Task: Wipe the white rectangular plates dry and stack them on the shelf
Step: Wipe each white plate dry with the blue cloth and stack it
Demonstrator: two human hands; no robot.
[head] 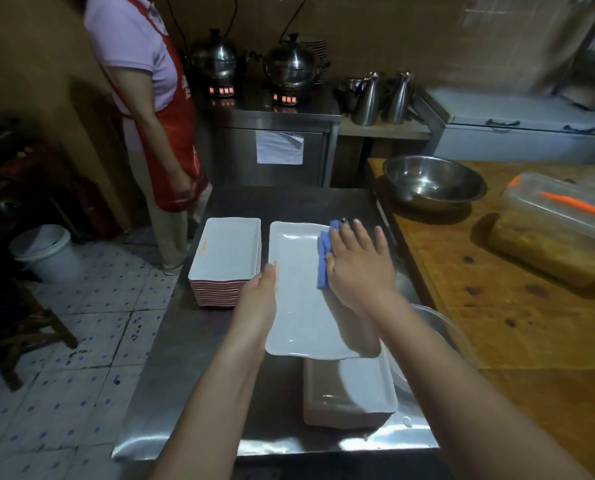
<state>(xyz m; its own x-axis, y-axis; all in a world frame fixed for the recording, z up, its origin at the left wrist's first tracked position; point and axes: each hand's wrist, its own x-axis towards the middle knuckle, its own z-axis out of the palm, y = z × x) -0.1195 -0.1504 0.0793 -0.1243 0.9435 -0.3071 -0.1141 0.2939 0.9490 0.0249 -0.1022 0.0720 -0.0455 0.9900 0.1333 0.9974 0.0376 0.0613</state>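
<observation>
A white rectangular plate (pixel 299 306) is held above the steel table. My left hand (pixel 259 292) grips its left edge, thumb on top. With fingers spread flat, my right hand (pixel 358 265) presses a blue cloth (pixel 324 258) onto the plate's far right part. To the left stands a tall stack of white rectangular plates (pixel 225 258). Below the held plate, near the table's front, lies another stack of plates (pixel 351 393), partly hidden by it.
The steel table (pixel 192 358) meets a wooden counter (pixel 496 306) on the right, which bears a metal bowl (pixel 432 181) and plastic containers (pixel 559 220). A person in a red apron (pixel 157 109) stands at the far left. A white bucket (pixel 45 251) sits on the floor.
</observation>
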